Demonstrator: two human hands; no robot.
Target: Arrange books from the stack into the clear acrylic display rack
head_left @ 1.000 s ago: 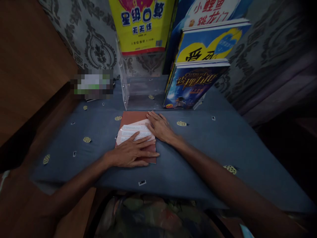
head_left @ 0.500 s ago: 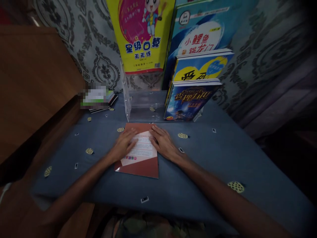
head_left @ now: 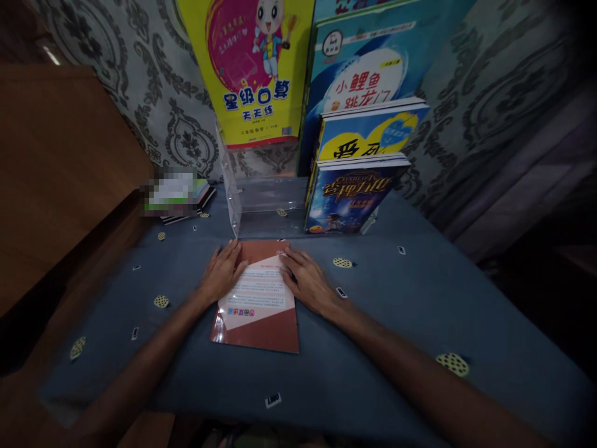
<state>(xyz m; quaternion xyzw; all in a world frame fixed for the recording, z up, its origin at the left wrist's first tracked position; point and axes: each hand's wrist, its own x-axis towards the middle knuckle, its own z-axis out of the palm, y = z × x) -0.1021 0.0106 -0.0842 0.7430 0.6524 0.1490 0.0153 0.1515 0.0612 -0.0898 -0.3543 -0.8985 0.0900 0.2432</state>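
A thin booklet [head_left: 261, 333] with a reddish-brown cover and a slanted white text panel lies flat on the blue tablecloth. My left hand [head_left: 221, 272] rests along its upper left edge, fingers stretched forward and thumb over the cover. On the opposite side, my right hand [head_left: 305, 279] lies over the upper right edge with fingers extended and its thumb on the cover. Both hands touch the booklet without wrapping round it. Just beyond it stands a clear acrylic book rack [head_left: 268, 221]. At the rack's right front is a dark blue book [head_left: 352, 199].
Behind the dark blue book, a blue-and-yellow book [head_left: 368, 134] and a teal book [head_left: 368, 68] rise in tiers. A yellow workbook [head_left: 259, 121] stands at upper left of the rack. A small stack of books [head_left: 186, 211] lies farther left, near a wooden panel [head_left: 60, 143].
My left hand has slid outward from the cover's middle to its left edge. The right hand stays at the right edge. The whole view has shifted slightly.
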